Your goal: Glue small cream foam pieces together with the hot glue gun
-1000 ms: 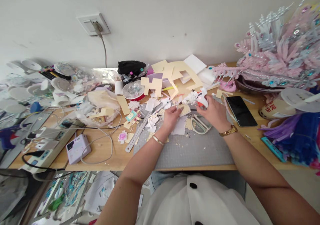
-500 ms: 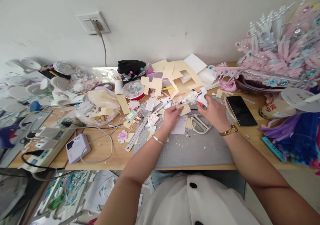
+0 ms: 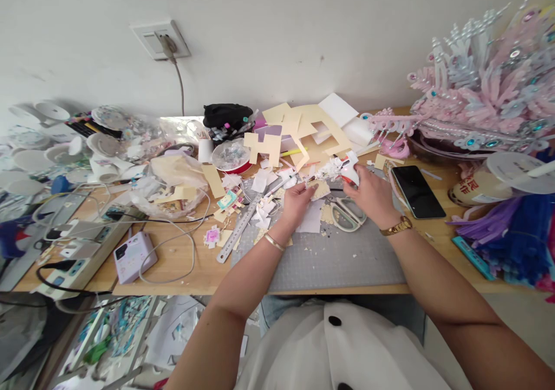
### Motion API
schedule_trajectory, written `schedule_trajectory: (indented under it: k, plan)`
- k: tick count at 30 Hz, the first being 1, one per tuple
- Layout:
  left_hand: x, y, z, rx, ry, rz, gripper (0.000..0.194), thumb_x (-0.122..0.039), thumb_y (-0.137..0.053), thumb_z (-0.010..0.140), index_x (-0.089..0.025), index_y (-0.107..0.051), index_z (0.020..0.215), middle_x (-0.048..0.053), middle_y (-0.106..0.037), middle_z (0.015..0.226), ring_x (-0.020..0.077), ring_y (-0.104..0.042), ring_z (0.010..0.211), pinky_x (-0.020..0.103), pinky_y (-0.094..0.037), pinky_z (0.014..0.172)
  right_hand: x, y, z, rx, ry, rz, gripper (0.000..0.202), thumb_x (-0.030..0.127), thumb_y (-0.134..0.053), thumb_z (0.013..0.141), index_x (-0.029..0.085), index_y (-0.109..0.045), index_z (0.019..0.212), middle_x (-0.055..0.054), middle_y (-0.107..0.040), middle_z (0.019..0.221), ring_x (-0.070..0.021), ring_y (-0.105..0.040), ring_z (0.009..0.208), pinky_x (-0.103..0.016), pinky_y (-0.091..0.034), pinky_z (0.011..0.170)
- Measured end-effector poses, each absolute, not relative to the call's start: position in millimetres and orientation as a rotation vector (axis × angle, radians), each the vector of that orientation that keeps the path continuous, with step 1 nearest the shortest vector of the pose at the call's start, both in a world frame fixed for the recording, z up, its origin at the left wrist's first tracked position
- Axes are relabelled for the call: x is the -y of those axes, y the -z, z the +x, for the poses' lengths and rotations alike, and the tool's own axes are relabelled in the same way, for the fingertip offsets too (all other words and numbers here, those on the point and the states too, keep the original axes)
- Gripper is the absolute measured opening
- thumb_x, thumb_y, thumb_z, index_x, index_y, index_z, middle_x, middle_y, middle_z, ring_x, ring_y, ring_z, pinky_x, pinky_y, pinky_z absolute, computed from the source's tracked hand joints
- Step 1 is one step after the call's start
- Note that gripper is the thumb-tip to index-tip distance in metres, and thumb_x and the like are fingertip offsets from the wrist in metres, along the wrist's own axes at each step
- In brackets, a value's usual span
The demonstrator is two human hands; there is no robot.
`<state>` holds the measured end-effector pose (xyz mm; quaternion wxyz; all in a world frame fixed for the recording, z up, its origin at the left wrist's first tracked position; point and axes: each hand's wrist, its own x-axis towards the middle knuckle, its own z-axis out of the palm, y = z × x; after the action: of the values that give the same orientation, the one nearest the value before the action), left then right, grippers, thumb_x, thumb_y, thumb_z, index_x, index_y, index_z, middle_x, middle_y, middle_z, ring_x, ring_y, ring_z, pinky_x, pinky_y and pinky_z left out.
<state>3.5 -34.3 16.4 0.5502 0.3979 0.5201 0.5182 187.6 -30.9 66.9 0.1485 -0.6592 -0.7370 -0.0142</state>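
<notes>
My right hand (image 3: 370, 196) grips a white and orange glue gun (image 3: 349, 168), its nozzle pointing left at a small white frilly ornament (image 3: 328, 170). My left hand (image 3: 297, 200) pinches a cream card piece (image 3: 321, 190) that carries the ornament. Both hands hover over the far edge of a grey cutting mat (image 3: 338, 257). White-handled scissors (image 3: 347, 213) lie on the mat just under my right hand. A steel ruler (image 3: 236, 232) lies left of my left hand among paper scraps.
Cream card offcuts (image 3: 303, 127) are heaped behind the hands. A black phone (image 3: 417, 191) lies to the right, beside a pink and silver headdress (image 3: 485, 89). A clear plastic bag (image 3: 173, 187), a lilac device (image 3: 132, 256), cables and power strips (image 3: 78, 251) crowd the left of the wooden desk (image 3: 182, 262).
Almost nothing differs. Both hands stay at the same spot with the glue gun at the ornament; only tiny finger shifts show.
</notes>
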Motion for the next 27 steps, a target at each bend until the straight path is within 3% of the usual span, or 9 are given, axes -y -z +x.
schedule_trajectory:
  k: [27]
  plan:
    - [36.6,-22.5,3.2,-1.23,-1.23,0.95,0.047,-0.047,-0.076,0.068,-0.019,-0.041,0.055,-0.005,-0.034,0.054,0.0075,-0.026,0.054,0.026,-0.018,0.052,31.5,-73.7,188.3,2.095,0.032,-1.903,0.039,0.032,-0.048,0.088,0.011,-0.059,0.118,-0.018,-0.073,0.095,-0.0324,-0.066,0.082,-0.034,-0.038,0.062]
